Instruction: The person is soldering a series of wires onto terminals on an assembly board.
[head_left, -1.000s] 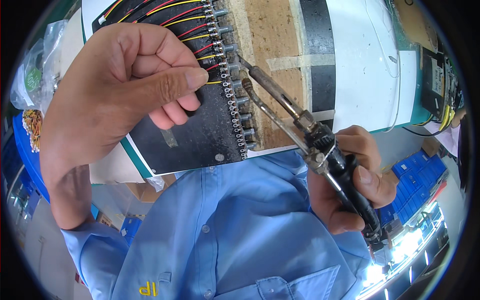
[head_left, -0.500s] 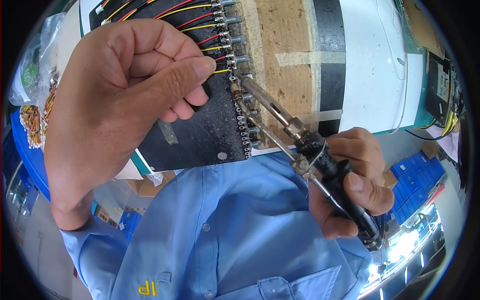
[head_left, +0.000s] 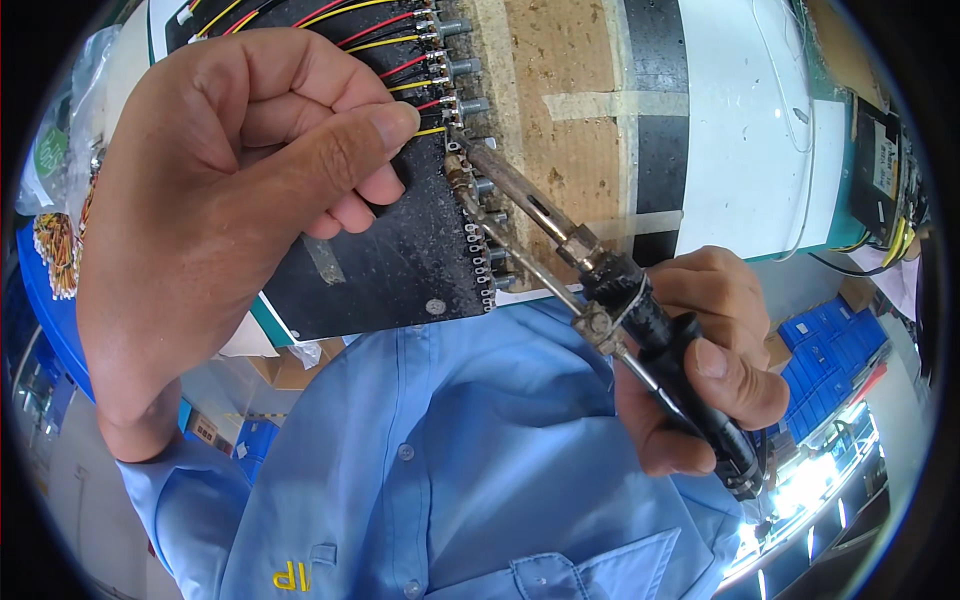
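Observation:
My left hand (head_left: 230, 170) is closed in a pinch, thumb against forefinger, at the end of a thin yellow wire (head_left: 430, 131); most of that wire is hidden behind the fingers. My right hand (head_left: 720, 350) grips the black handle of a soldering iron (head_left: 655, 325) with a thin metal feed tube clamped alongside. The iron's tip and the tube's end meet at a small metal terminal (head_left: 453, 145), close to the yellow wire's end. Terminals of small grey-shafted components (head_left: 470, 66) line the edge of a black board (head_left: 380, 275). Upper ones carry red, yellow and black wires.
A cardboard strip (head_left: 560, 60) with tape lies right of the components, beside a white sheet (head_left: 750, 130). Bundled wires (head_left: 58, 245) and a clear plastic bag (head_left: 65, 150) sit at the left. A black device (head_left: 880, 155) with cables stands at the far right.
The board, its components and my left hand have shifted slightly left and up in view. The iron's tip has shifted with them and stays at the terminal; my right hand barely moved.

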